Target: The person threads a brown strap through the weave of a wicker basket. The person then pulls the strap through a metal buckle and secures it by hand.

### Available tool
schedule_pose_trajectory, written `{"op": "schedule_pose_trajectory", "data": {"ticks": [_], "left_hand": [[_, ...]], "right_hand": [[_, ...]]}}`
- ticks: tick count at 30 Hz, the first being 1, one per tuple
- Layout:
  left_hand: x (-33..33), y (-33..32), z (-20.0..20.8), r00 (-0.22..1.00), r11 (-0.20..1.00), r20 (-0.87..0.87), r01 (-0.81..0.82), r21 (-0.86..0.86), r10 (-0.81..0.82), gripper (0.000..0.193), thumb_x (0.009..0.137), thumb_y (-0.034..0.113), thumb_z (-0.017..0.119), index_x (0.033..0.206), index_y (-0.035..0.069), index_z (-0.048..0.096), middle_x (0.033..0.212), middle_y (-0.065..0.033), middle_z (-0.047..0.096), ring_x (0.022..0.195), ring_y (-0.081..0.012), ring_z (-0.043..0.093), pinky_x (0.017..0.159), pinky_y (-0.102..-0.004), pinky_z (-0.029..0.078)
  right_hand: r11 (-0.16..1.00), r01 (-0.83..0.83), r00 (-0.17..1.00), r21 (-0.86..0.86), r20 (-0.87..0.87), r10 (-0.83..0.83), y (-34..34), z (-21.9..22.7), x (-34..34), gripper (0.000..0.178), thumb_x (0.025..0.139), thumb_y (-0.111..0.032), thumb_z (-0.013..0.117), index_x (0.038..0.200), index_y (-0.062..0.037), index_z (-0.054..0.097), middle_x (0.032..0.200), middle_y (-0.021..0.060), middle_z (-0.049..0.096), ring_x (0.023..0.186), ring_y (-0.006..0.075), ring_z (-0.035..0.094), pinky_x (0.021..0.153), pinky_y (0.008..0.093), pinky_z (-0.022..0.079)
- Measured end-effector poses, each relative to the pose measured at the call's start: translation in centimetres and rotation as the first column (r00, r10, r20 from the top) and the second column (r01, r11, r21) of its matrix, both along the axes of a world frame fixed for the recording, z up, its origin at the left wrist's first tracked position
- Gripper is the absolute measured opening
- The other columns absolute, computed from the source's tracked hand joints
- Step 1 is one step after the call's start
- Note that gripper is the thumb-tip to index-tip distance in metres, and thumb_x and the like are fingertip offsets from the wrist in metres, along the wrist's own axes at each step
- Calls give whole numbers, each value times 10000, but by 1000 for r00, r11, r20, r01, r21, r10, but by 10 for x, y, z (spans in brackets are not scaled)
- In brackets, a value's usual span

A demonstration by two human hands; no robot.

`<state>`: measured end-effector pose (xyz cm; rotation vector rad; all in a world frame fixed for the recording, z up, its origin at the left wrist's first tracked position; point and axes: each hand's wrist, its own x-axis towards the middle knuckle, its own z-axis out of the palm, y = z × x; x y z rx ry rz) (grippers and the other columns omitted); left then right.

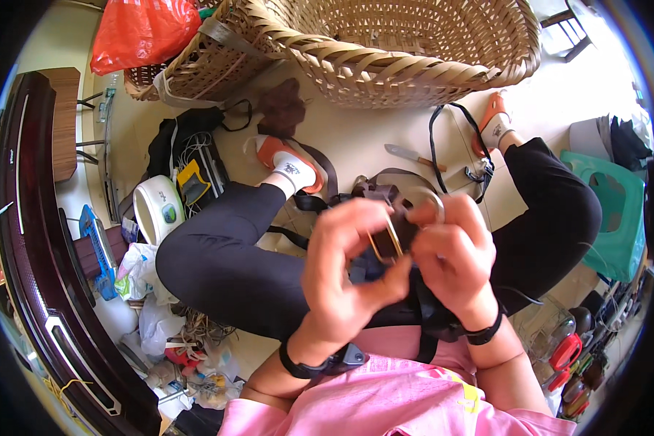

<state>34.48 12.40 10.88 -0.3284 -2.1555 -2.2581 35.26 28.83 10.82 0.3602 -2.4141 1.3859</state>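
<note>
In front of my lap, my left hand (pixel 336 265) is closed on a gold-coloured rectangular metal buckle (pixel 395 238), thumb below and fingers above. Dark strap material shows inside its frame. My right hand (pixel 459 254) is closed close beside it, fingers curled at the strap's other side. A pale round metal ring (pixel 437 206) stands out above the right fingers; whether they grip it or the strap is blurred. Brown webbing (pixel 402 173) lies on the floor just beyond my hands. Dark straps also hang down between my wrists.
A large woven basket (pixel 407 80) stands ahead, next to a smaller basket (pixel 218 62) with a red plastic bag (pixel 145 33). A knife (pixel 413 155) lies on the tiles, left of a black strap (pixel 436 134). A teal stool (pixel 609 218) stands right; a dark cabinet (pixel 33 240) is left.
</note>
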Motion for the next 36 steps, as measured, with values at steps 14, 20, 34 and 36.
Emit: {"op": "schedule_pose_trajectory", "data": {"ticks": [14, 20, 34, 36], "left_hand": [[-15, -10, 10, 977, 923, -170, 57, -382, -131, 578, 709, 55, 877, 1231, 14, 632, 1100, -131, 690, 950, -231, 697, 759, -302, 573], [-20, -5, 10, 946, 860, -287, -21, -509, -147, 488, 689, 131, 877, 1106, 10, 657, 1012, -120, 646, 928, -268, 651, 859, -380, 535], [-9, -14, -12, 906, 985, 384, 163, 62, -174, 335, 799, -22, 769, 1058, 15, 560, 1045, -31, 549, 885, -79, 610, 822, -237, 521], [-15, -17, -12, 865, 960, 415, 255, 119, -281, 351, 801, -21, 765, 1073, 21, 546, 1035, -25, 557, 873, -76, 609, 815, -245, 522]], "right_hand": [[991, -133, 978, -32, 155, 136, 20, 3, -5, 321, 684, -84, 825, 989, -72, 727, 904, 71, 687, 791, 255, 703, 666, 346, 566], [998, -61, 986, -24, 155, 64, 12, 4, -2, 194, 759, 12, 772, 934, -33, 700, 877, 92, 679, 701, 233, 704, 594, 295, 563], [979, 82, 904, -186, 427, 5, 7, -7, -7, 401, 803, 33, 719, 1169, -53, 580, 1020, 78, 649, 741, 160, 700, 638, 280, 557], [989, -21, 966, 144, 257, -17, 8, -6, -11, 501, 692, 46, 727, 1167, -71, 620, 955, 87, 649, 726, 244, 685, 647, 326, 561]]}}
